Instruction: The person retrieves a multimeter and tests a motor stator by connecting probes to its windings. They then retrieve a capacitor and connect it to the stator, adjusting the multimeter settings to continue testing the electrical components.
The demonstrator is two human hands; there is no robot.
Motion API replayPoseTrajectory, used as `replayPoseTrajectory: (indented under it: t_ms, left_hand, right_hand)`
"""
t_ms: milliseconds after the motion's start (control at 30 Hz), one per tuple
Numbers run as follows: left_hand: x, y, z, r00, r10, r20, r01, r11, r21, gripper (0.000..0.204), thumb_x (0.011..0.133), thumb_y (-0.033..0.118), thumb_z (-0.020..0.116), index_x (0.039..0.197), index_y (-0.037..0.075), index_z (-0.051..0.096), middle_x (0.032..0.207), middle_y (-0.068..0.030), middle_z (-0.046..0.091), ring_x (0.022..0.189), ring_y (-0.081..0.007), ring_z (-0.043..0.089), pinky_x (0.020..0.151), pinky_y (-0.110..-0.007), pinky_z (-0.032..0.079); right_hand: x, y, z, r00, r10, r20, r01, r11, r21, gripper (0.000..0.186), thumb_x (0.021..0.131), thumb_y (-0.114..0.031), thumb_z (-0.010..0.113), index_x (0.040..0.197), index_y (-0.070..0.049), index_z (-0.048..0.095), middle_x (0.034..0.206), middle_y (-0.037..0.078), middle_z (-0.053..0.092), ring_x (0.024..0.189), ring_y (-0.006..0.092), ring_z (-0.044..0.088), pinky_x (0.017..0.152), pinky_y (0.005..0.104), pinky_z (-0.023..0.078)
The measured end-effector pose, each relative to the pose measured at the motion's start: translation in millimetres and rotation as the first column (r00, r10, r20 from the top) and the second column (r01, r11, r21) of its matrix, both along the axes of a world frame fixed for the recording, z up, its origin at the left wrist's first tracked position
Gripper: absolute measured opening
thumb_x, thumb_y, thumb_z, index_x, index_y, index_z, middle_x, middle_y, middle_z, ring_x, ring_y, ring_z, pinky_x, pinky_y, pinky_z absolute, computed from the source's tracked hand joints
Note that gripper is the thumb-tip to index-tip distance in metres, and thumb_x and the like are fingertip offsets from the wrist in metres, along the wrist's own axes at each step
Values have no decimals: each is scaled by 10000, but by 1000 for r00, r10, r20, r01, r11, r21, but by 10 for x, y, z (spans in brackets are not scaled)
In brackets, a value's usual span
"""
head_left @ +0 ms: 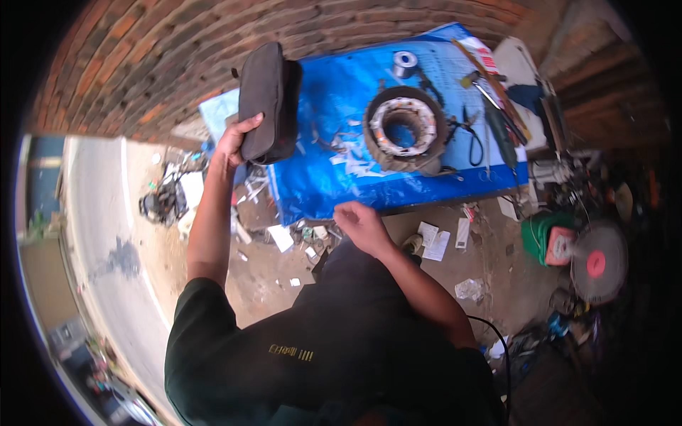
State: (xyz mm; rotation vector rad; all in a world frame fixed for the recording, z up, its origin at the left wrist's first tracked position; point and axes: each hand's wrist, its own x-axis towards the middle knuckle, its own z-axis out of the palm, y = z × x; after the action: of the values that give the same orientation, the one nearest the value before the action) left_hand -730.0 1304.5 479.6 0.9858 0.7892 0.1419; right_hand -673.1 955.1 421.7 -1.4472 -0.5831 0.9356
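Note:
A dark brown, long soft zip case point(264, 106) is at the table's far left side, gripped by my left hand point(238, 135) at its lower left side. Whether the case touches the table I cannot tell. By the table's front edge, my right hand point(361, 226) is slightly blurred, its fingers curled in, and nothing shows in them. Right of the case, on the blue sheet point(320, 192), sits a round motor stator point(375, 138) with a pale lining around its open middle. White paper scraps point(355, 163) lie to its left.
A wire spool point(405, 64) stands behind the stator. Black-handled scissors or pliers point(465, 128) lie to its right, with a hammer point(483, 85) and other long tools beyond. A brick wall point(170, 64) borders the back. A green bucket point(538, 238) and litter are on the floor.

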Motion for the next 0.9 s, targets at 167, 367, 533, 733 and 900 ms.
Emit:
replayPoseTrajectory:
  t_ms: [167, 367, 533, 733, 900]
  left_hand:
    - [436, 494, -790, 958, -264, -113, 246, 958, -151, 488, 877, 294, 676, 1237, -7, 543, 1111, -142, 659, 951, -286, 664, 879, -417, 537]
    - [671, 375, -848, 808, -145, -571, 489, 705, 514, 803, 727, 399, 810, 1263, -108, 495, 1136, -200, 634, 1009, -315, 636, 916, -380, 495]
    - [659, 442, -1058, 836, 180, -518, 488, 184, 853, 895, 692, 492, 804, 1272, -113, 490, 1170, -274, 609, 1075, -383, 607, 942, -406, 475]
    - [821, 160, -1092, 854, 399, -334, 384, -49, 922, 765, 761, 437, 749, 1256, -78, 476, 1209, -246, 553, 1063, -370, 568, 879, -410, 479]
    - [906, -1839, -1237, 959, 135, -249, 273, -205, 940, 589, 787, 386, 719, 1157, -31, 531, 1082, -199, 578, 926, -326, 579, 779, -394, 481]
  right_hand:
    - [185, -582, -286, 988, -129, 83, 140, 980, -145, 170, 908, -145, 636, 999, -2, 650, 893, 47, 678, 831, 90, 619, 745, 264, 504]
    - [370, -1414, -405, 865, -498, 60, 495, 828, -264, 201, 913, -179, 629, 993, 4, 653, 864, 36, 676, 751, 95, 621, 690, 271, 501]
    - [531, -2210, -472, 629, -745, -224, 702, 667, -250, 273, 923, -244, 626, 1041, 2, 619, 817, 25, 648, 700, 90, 597, 655, 251, 504]
    - [784, -3406, -672, 468, -827, -313, 802, 546, -244, 333, 910, -284, 650, 1062, 9, 608, 860, 52, 666, 724, 103, 617, 680, 264, 524]
    - [898, -4824, -776, 381, -831, -404, 879, 461, -119, 316, 902, -274, 657, 1045, 6, 620, 856, 54, 665, 715, 109, 620, 671, 254, 522]
